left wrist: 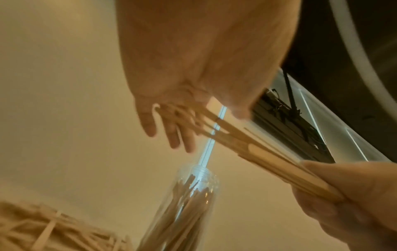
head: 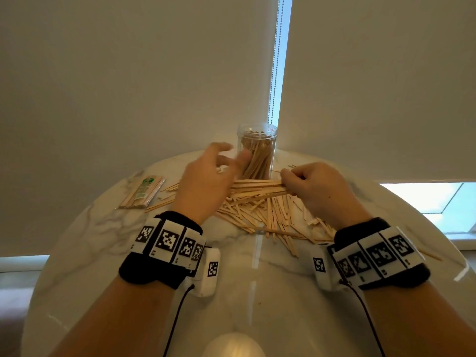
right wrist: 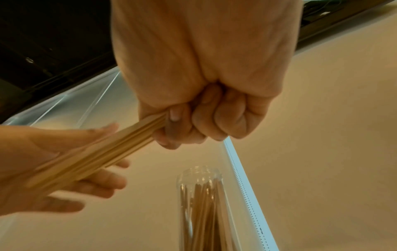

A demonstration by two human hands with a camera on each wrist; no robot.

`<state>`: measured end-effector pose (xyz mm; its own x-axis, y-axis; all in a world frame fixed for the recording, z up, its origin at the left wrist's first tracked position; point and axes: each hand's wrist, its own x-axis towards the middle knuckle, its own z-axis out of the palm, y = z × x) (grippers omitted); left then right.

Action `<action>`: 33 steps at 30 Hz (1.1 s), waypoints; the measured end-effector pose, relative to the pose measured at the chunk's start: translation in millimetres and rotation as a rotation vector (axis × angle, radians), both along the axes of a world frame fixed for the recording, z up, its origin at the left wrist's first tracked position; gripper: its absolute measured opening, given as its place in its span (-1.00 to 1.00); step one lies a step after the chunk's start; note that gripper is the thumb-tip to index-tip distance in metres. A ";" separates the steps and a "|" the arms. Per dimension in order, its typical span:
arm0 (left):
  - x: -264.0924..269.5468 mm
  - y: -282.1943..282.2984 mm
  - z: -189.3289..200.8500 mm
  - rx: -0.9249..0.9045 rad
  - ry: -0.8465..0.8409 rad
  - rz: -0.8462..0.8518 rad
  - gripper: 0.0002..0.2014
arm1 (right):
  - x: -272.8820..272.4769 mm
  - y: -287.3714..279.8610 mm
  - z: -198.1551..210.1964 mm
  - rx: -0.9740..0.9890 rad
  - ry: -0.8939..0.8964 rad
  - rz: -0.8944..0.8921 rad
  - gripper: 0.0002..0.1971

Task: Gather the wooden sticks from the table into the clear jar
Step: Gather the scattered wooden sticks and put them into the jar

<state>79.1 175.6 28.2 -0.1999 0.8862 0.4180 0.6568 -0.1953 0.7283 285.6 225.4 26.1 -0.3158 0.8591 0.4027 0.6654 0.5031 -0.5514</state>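
Observation:
A clear jar (head: pixel 257 150) stands open at the far side of the round marble table (head: pixel 103 253), partly filled with wooden sticks. More sticks lie in a loose pile (head: pixel 268 212) in front of it. My right hand (head: pixel 304 181) grips one end of a bundle of sticks (head: pixel 257 188) held level above the pile. My left hand (head: pixel 216 171) has its fingers spread and straight, the palm against the bundle's other end. The right wrist view shows curled fingers (right wrist: pixel 193 122) round the bundle (right wrist: pixel 90 161). The left wrist view shows the jar (left wrist: pixel 189 203) below the hand (left wrist: pixel 171 127).
A sealed packet of sticks (head: pixel 143 193) lies at the table's left. Stray sticks reach toward the right edge (head: pixel 427 255). Window blinds with a bead chain (head: pixel 274 73) hang right behind the jar. A pale rounded object (head: pixel 233 346) sits at the near edge.

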 end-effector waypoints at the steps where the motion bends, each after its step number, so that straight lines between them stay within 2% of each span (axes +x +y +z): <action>1: -2.9 2.7 0.3 0.021 -0.122 0.100 -0.34 | 3.0 1.0 1.0 -0.013 0.043 -0.007 -0.45; 3: -4.8 8.4 0.3 -0.050 -0.451 0.154 -0.38 | 5.9 0.3 4.1 -0.025 0.092 -0.014 -0.46; 5: 5.4 6.5 1.5 -0.136 -0.756 -0.003 -0.44 | 1.2 -2.1 5.1 -0.030 0.101 0.001 -0.47; 7: 23.5 -1.0 3.7 -0.175 -0.832 -0.160 -0.48 | -7.3 -5.0 1.9 -0.040 0.094 0.022 -0.49; 10: 36.6 -4.0 8.1 -0.166 -0.864 -0.223 -0.50 | -13.6 -4.6 -3.5 -0.043 0.101 0.006 -0.49; 15: 26.5 0.2 10.7 -0.155 -0.821 -0.156 -0.57 | -11.6 -4.1 -2.1 -0.045 0.134 0.000 -0.47; 17: 31.6 -1.6 6.9 -0.180 -0.729 -0.198 -0.49 | -16.8 -7.4 -3.4 -0.052 0.075 -0.015 -0.49; 19: 35.1 -2.2 4.2 -0.182 -0.621 -0.171 -0.47 | -18.7 -8.7 -3.7 -0.093 0.043 -0.018 -0.47; 22: 30.1 -0.4 3.2 -0.116 -0.500 -0.160 -0.55 | -14.6 -9.2 -1.9 -0.217 0.124 0.024 -0.46; 26: 30.6 0.0 -3.3 -0.015 -0.373 -0.137 -0.65 | -13.1 -9.6 -0.9 -0.166 0.193 0.023 -0.45; 28: 30.6 1.8 -5.3 0.031 -0.321 -0.081 -0.63 | -14.0 -13.6 -1.2 -0.155 0.159 0.070 -0.42; 30: 25.2 5.5 -7.3 0.079 -0.300 -0.008 -0.58 | -15.9 -18.1 -0.8 -0.151 0.052 0.152 -0.37; 33: 17.9 8.5 -9.6 0.057 -0.380 0.037 -0.57 | -21.4 -19.6 -2.2 -0.075 -0.060 0.169 -0.30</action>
<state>97.0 184.1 18.6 -0.3813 0.8531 0.3562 0.3494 -0.2238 0.9099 264.1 205.8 23.9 -0.4798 0.8185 0.3159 0.6077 0.5698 -0.5533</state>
